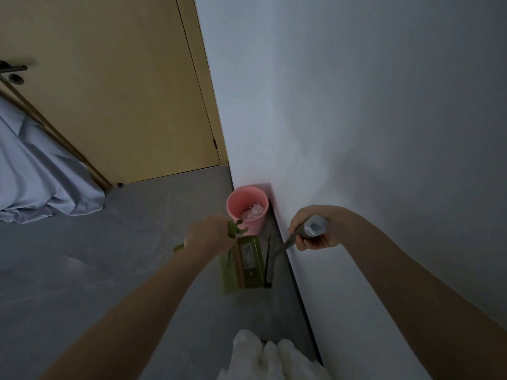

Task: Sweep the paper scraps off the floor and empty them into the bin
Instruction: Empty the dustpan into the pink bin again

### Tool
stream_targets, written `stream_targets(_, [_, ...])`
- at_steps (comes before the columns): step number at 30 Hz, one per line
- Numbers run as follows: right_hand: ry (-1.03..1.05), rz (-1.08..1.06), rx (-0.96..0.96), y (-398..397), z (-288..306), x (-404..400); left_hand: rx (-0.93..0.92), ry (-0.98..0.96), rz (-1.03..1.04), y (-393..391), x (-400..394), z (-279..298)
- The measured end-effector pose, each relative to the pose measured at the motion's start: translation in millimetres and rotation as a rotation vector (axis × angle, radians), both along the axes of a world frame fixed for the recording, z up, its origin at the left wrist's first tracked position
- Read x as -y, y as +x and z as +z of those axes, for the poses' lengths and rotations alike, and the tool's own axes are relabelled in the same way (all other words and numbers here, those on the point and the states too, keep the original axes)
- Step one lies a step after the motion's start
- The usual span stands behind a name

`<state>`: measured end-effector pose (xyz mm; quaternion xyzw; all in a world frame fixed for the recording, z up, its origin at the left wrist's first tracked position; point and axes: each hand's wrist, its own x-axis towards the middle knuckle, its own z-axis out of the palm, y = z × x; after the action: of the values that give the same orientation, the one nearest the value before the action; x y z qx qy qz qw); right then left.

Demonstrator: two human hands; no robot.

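Two tools held; scraps apparently fill bin.

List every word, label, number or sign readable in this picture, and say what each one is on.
No text here can be read.
Label on the green dustpan: a pale sticker with dark marks, too small and blurred to read.
Pink bin, broom handle, door and wall: no writing visible.

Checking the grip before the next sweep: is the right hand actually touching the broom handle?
Touching. The head view shows the right hand with fingers wrapped around the top of the broom handle.
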<state>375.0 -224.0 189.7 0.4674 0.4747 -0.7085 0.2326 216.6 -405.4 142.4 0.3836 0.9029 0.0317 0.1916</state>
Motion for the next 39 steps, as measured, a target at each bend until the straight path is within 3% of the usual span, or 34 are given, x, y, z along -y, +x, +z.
stream_targets(9, [-0.01, 0.058, 0.082, 0.2, -15.5, 5.3, 0.055, -0.053, -0.084, 37.2, -14.1, -36.1])
stream_targets(17, [0.042, 0.106, 0.119, -22.5, -20.7, 10.9, 0.112, 0.012, -0.111, 28.6, -31.1, -39.0])
stream_targets(21, [0.076, 0.155, 0.156, -46.1, -19.7, 11.8, 0.151, 0.012, -0.137, 11.5, -39.3, -46.4])
stream_targets(27, [0.047, 0.018, 0.241, -102.6, -22.6, 18.4, 0.196, 0.053, -0.202, -38.6, -49.0, -62.5])
stream_targets(35, [0.162, 0.003, 0.339, -171.6, -23.4, -2.1, 0.235, 0.104, -0.378, -103.5, -52.2, -63.3])
stream_targets(39, [0.108, -0.032, 0.347, -196.1, -26.2, -1.7, 0.206, 0.137, -0.433, -127.0, -58.2, -66.8])
